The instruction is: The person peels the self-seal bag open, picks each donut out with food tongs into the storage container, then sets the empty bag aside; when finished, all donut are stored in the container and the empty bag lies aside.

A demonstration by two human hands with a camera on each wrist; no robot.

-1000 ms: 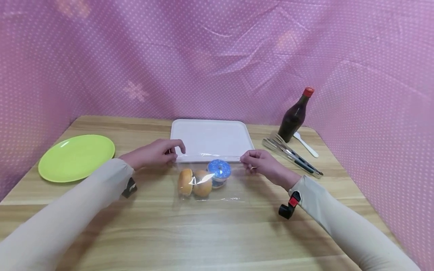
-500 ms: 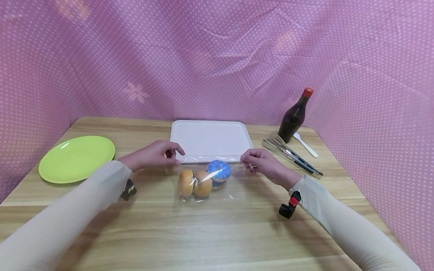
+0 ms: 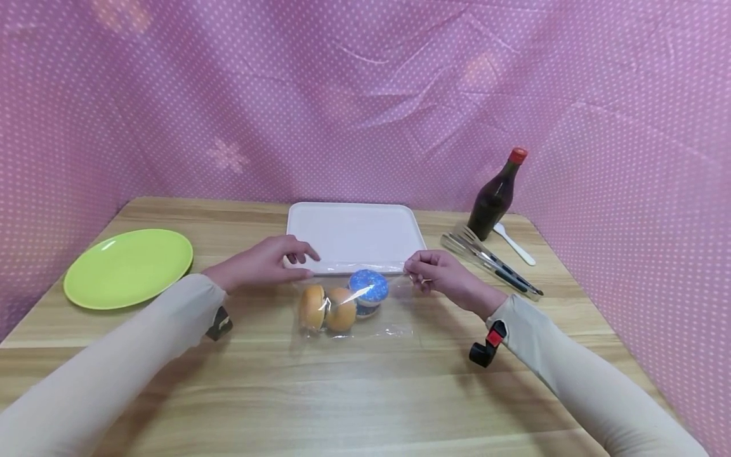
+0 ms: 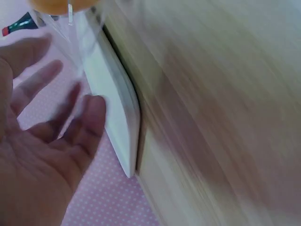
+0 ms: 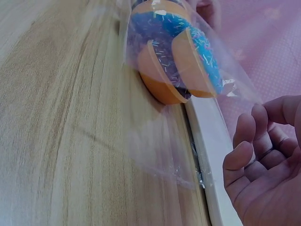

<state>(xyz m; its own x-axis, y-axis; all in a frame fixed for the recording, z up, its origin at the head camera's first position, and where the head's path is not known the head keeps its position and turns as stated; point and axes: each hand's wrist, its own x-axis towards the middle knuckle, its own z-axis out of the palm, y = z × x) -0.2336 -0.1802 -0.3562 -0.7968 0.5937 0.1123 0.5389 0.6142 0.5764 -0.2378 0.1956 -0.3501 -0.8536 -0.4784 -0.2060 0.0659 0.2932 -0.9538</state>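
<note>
A clear plastic bag (image 3: 394,317) holds two bun-like breads (image 3: 341,310) and blue sprinkled donuts (image 3: 368,287), one lying over another. In the right wrist view a second, darker donut (image 5: 162,70) shows beside the blue one. Between thumb and index finger, my right hand (image 3: 435,274) pinches the bag's top right corner. My left hand (image 3: 265,261) hovers by the top left corner, thumb and fingers apart and loosely bent. Nothing appears gripped between them in the left wrist view, where the hand (image 4: 51,127) is partly blurred.
Behind the bag lies a white rectangular tray (image 3: 354,231). A green plate (image 3: 131,266) is at the left. To the right are metal tongs (image 3: 485,257), a white plastic utensil (image 3: 516,245) and a dark red-capped bottle (image 3: 493,197). Pink dotted cloth (image 3: 354,108) encloses the table.
My left hand has shifted slightly right along the bag's top edge, its thumb stretching out and its fingers spreading. The right hand keeps its pinch in place, and the bag's contents barely moved.
</note>
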